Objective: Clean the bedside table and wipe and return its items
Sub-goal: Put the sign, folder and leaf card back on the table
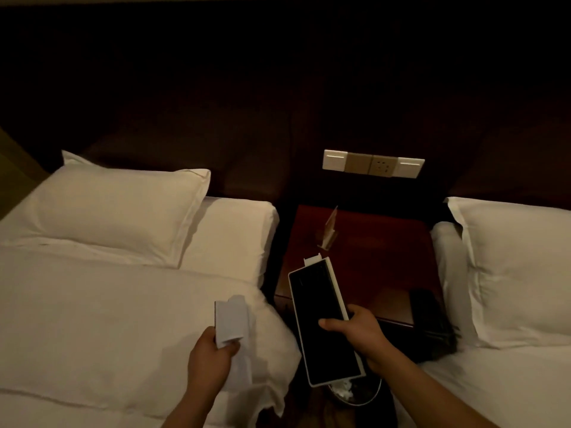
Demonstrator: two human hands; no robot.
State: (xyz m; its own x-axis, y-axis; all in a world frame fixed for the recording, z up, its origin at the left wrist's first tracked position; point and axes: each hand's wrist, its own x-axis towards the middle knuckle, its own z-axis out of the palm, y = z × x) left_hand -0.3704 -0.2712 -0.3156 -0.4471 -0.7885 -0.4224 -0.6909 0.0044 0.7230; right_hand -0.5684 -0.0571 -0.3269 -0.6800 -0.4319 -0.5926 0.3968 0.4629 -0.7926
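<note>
The dark red wooden bedside table (370, 261) stands between two beds. A small folded paper card (330, 230) stands upright on its far left part. My right hand (355, 332) grips a long flat black tray with a white rim (324, 322), tilted over the table's front edge. My left hand (210, 356) is closed on a white cloth (231, 325) over the left bed's corner. A dark object (425, 304) lies at the table's front right corner; I cannot tell what it is.
White beds with pillows flank the table: left bed (108, 304), right bed (509, 381). A switch and socket panel (373, 164) sits on the dark headboard wall. A round bin (355, 393) with white crumpled paper stands on the floor under the tray.
</note>
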